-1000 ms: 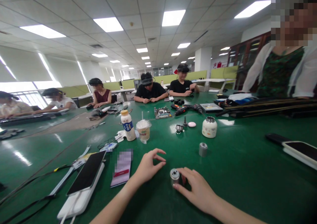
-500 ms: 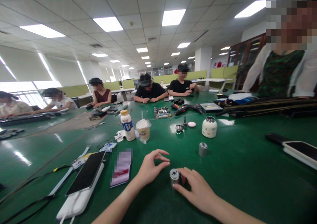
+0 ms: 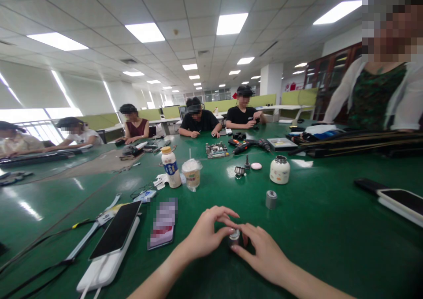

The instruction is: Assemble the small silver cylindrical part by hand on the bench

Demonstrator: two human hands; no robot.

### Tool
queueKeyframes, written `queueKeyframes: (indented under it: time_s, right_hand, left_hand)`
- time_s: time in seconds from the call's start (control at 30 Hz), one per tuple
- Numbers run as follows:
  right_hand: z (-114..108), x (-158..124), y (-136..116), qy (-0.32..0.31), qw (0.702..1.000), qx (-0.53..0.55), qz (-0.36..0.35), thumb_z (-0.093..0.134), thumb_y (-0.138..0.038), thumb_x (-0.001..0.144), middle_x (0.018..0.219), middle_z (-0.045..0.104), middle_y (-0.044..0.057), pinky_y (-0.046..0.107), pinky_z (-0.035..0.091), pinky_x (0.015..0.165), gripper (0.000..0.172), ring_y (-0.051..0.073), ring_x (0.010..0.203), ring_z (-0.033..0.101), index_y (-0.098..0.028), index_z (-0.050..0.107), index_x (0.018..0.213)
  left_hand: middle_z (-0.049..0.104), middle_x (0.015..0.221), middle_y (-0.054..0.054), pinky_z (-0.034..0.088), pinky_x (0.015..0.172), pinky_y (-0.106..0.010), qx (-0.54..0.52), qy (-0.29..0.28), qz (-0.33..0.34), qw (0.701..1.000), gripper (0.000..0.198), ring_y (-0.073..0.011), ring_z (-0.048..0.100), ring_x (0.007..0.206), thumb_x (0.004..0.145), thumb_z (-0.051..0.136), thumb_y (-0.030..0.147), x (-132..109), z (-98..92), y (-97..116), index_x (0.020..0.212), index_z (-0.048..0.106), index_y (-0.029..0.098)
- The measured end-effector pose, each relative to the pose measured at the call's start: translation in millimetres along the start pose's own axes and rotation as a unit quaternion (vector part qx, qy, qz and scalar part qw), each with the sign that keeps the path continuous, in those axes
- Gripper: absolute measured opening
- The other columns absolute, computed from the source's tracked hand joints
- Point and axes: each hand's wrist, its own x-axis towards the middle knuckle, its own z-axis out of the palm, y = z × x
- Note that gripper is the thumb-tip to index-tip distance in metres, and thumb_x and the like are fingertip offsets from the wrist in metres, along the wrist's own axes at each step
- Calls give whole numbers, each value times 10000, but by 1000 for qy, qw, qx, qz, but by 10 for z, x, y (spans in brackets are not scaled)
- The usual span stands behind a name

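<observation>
A small silver metal cylinder stands upright on the green table in front of me, partly covered by my fingers. My right hand grips its side, with the thumb at the near lower edge and the fingers behind. My left hand is curled over from the left; its thumb tip and fingertips meet at the cylinder's top rim and hide part of the top face. Farther off to the right stands a second, similar metal cylinder, which neither hand touches.
A phone on a white power bank and a purple-screened phone lie left. Beyond are a bottle, a drink cup, a white jar, a circuit board and power drills. Several people surround the table.
My left hand has moved right and down onto the top of the metal cylinder, its fingers closing in. My right hand keeps its grip on the side, almost unmoved.
</observation>
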Motion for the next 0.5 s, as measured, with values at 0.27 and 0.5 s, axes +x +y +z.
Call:
queueKeyframes:
  time_s: [0.27, 0.5]
  right_hand:
    - [-16, -1, -19, -1, 1000, 0, -1, 618, -380, 869, 818, 613, -15, 296, 377, 674, 205, 182, 736, 552, -258, 605, 1034]
    - [-37, 1, -33, -6, 1000, -3, 0, 598, -393, 879, 827, 617, -12, 293, 388, 682, 210, 177, 739, 558, -255, 607, 1037]
  left_hand:
    - [738, 1028, -28, 368, 969, -391, 40, -13, 11, 999, 363, -227, 610, 1058, 818, 607, 86, -9, -76, 82, 1143, 596, 248]
    - [758, 959, -3, 288, 1035, -445, 95, -10, 18, 995, 340, -238, 592, 1031, 825, 614, 146, -13, -81, 102, 1146, 592, 257]
